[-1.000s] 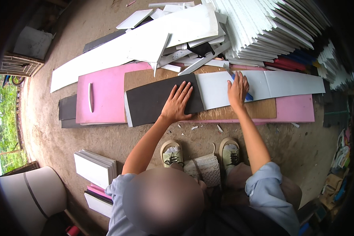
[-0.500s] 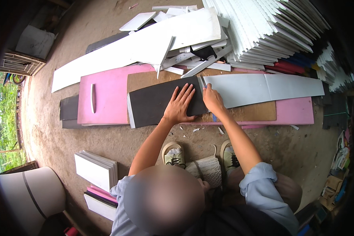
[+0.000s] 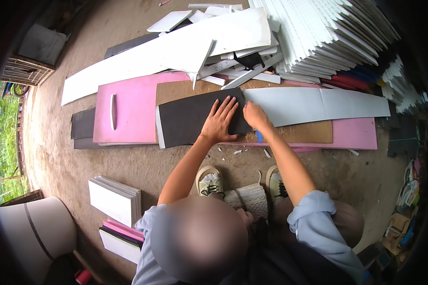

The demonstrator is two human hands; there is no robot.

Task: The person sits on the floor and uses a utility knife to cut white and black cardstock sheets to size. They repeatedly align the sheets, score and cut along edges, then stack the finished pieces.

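My left hand (image 3: 219,122) lies flat with spread fingers on a black foam sheet (image 3: 188,116), pressing near its right end. At that end my right hand (image 3: 257,116) is closed, fingertips at the edge where the black sheet meets a long pale grey sheet (image 3: 290,105). It grips a slim blue cutter that the fingers now hide almost wholly. A small blue thing (image 3: 259,136) shows below that wrist; I cannot tell whether it is part of the cutter. Both sheets rest on a brown board (image 3: 314,133), which lies over pink sheets (image 3: 133,109).
Large white sheets (image 3: 142,64) and loose offcuts lie beyond the board. A tall stack of white sheets (image 3: 318,38) stands at the far right. Small cut panels (image 3: 111,199) are piled at the left, near a big white roll (image 3: 38,232). Scraps litter the floor (image 3: 214,159).
My right hand has turned slightly, its fingertips shifting left against the black sheet's edge; the blue at its fingers is now hidden. My left hand stays flat in place. The whole view has shifted slightly.
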